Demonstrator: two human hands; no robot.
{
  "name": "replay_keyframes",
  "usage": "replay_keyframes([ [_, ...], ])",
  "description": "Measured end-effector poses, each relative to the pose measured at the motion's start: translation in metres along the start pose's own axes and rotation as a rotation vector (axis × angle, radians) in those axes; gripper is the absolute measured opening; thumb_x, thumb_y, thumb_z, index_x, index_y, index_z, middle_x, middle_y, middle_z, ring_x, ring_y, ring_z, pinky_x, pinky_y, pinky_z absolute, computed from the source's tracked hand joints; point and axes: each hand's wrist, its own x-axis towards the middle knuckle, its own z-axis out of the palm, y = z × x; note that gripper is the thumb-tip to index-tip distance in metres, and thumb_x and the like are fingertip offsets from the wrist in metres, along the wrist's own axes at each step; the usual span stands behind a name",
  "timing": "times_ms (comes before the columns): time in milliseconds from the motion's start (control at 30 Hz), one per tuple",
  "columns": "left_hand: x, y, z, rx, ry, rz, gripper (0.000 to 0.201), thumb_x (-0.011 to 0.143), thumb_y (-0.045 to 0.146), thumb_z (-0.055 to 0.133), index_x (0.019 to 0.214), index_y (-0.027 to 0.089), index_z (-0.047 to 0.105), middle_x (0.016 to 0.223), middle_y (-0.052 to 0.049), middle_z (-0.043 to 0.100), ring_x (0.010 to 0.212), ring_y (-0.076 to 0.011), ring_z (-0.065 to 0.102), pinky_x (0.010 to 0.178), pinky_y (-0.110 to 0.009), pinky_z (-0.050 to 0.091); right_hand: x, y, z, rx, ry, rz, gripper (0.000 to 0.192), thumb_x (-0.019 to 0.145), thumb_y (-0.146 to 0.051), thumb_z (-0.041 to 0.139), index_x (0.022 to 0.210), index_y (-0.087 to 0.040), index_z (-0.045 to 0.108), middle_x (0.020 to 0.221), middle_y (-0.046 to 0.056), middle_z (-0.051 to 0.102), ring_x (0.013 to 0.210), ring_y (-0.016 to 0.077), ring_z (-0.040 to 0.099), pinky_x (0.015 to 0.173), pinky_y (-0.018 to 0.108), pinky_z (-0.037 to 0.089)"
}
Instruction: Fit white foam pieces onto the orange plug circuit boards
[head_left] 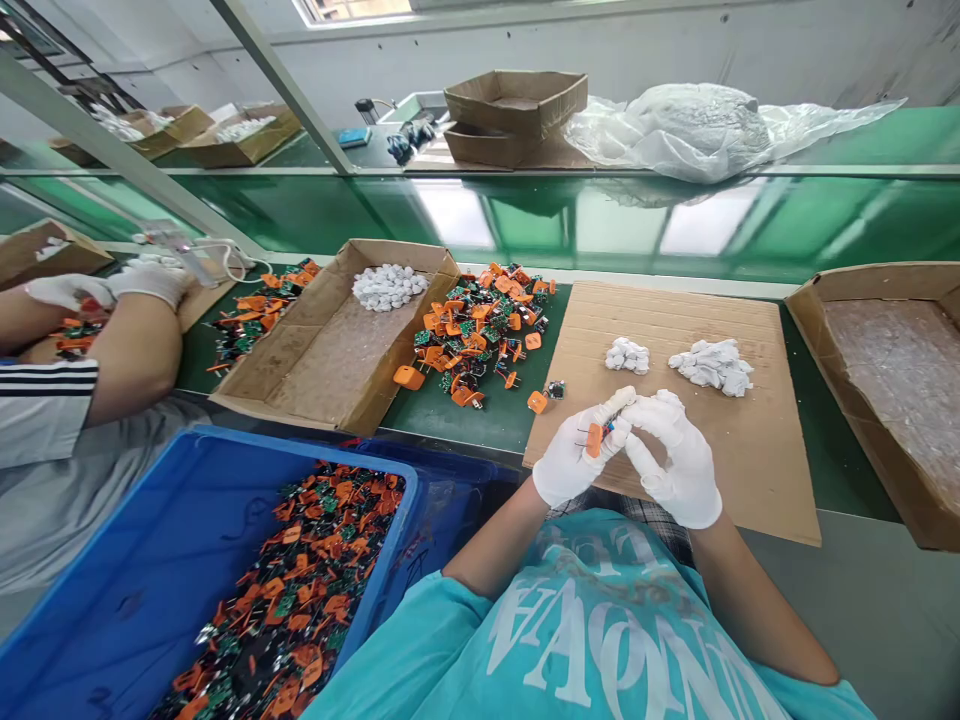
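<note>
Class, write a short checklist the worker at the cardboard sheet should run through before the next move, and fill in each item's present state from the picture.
1. Both hands gloved: left hand and right hand wear white gloves. Ok.
2. Orange part gripped: held at the left fingertips, with the right hand touching. Ok.
3. Part's pins straight: too small to judge. Cannot tell.
4. Cardboard sheet has bare space before the hands. Ok.
5. Supply within view: loose pile of orange parts on the green belt, more in the blue crate. Ok.
6. Co-worker's gloved hand stays apart, far to the left. Ok.
</note>
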Motion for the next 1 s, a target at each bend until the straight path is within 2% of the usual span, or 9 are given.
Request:
replay_keyframes([
  [133,-0.001,-0.009,0.001,-0.091,0.015,-0.082,0.056,0.086,0.060,0.061,0.118,0.014,0.068,0.107,-0.012,0.072,0.097,-0.0231,0.067,0.095,-0.034,0.051,-0.001,0.003,-0.002,0.025,-0.015,-0.014,0.024,0.090,-0.019,0.058,0.113,-0.025,0.061,0.108,0.006,0.071,0.101,0.0208,0.068,0.097,0.042,0.049],
  [200,-0.001,-0.012,0.000,-0.099,0.028,-0.131,0.058,0.083,0.067,0.060,0.100,0.013,0.070,0.083,-0.008,0.070,0.074,-0.0188,0.063,0.077,-0.031,0.052,-0.002,0.004,-0.002,0.060,-0.047,0.077,0.025,0.092,-0.022,0.056,0.116,-0.025,0.061,0.109,0.006,0.071,0.098,0.0209,0.068,0.098,0.043,0.048],
  [267,-0.002,-0.013,-0.002,-0.064,0.055,-0.146,0.061,0.078,0.074,0.059,0.084,0.013,0.067,0.072,-0.006,0.065,0.067,-0.0162,0.057,0.069,-0.029,0.049,-0.005,0.006,-0.001,0.026,-0.050,0.083,0.027,0.091,-0.026,0.058,0.117,-0.025,0.062,0.107,0.007,0.070,0.095,0.0215,0.068,0.099,0.046,0.046],
  [400,-0.002,-0.008,-0.002,-0.060,0.040,-0.203,0.068,0.072,0.081,0.058,0.075,0.013,0.060,0.067,-0.003,0.058,0.061,-0.0125,0.049,0.059,-0.027,0.043,-0.009,0.008,0.000,-0.122,-0.008,-0.018,0.026,0.085,-0.033,0.067,0.111,-0.028,0.067,0.098,0.006,0.063,0.091,0.0226,0.065,0.097,0.048,0.047],
  [600,-0.002,-0.012,0.002,-0.150,-0.025,-0.198,0.067,0.072,0.081,0.058,0.062,0.016,0.049,0.056,0.001,0.048,0.052,-0.0081,0.040,0.052,-0.024,0.034,-0.003,0.007,-0.002,-0.020,-0.090,-0.052,0.045,0.082,-0.034,0.072,0.126,-0.030,0.061,0.131,0.010,0.059,0.123,0.0296,0.058,0.101,0.049,0.049],
  [667,-0.003,-0.020,0.005,-0.223,-0.063,-0.212,0.068,0.074,0.082,0.053,0.059,0.016,0.047,0.051,0.002,0.044,0.049,-0.0076,0.038,0.050,-0.024,0.033,-0.003,0.009,0.001,0.025,-0.128,-0.076,0.038,0.085,-0.031,0.070,0.123,-0.030,0.063,0.124,0.008,0.067,0.116,0.0266,0.064,0.101,0.047,0.050],
  [800,-0.005,-0.035,0.014,-0.355,-0.107,-0.271,0.075,0.077,0.088,0.038,0.055,0.017,0.044,0.047,0.002,0.042,0.047,-0.0086,0.040,0.050,-0.024,0.036,-0.008,0.012,0.008,0.011,-0.057,-0.032,0.029,0.084,-0.030,0.072,0.113,-0.027,0.068,0.108,0.007,0.074,0.099,0.0237,0.071,0.089,0.041,0.057],
  [900,-0.006,-0.036,0.017,-0.393,-0.028,-0.318,0.076,0.068,0.092,0.045,0.060,0.016,0.049,0.052,0.000,0.049,0.046,-0.0083,0.041,0.047,-0.024,0.034,-0.008,0.010,0.009,0.048,-0.058,-0.020,0.028,0.085,-0.029,0.071,0.113,-0.027,0.068,0.112,0.008,0.073,0.104,0.0242,0.070,0.087,0.040,0.058],
  [1000,-0.006,-0.031,0.014,-0.363,-0.036,-0.308,0.079,0.070,0.092,0.043,0.059,0.015,0.053,0.052,-0.002,0.052,0.044,-0.0082,0.040,0.044,-0.024,0.031,-0.004,0.006,0.006,0.224,-0.153,0.071,0.028,0.090,-0.039,0.065,0.113,-0.024,0.067,0.116,0.009,0.072,0.108,0.0242,0.069,0.090,0.040,0.057],
])
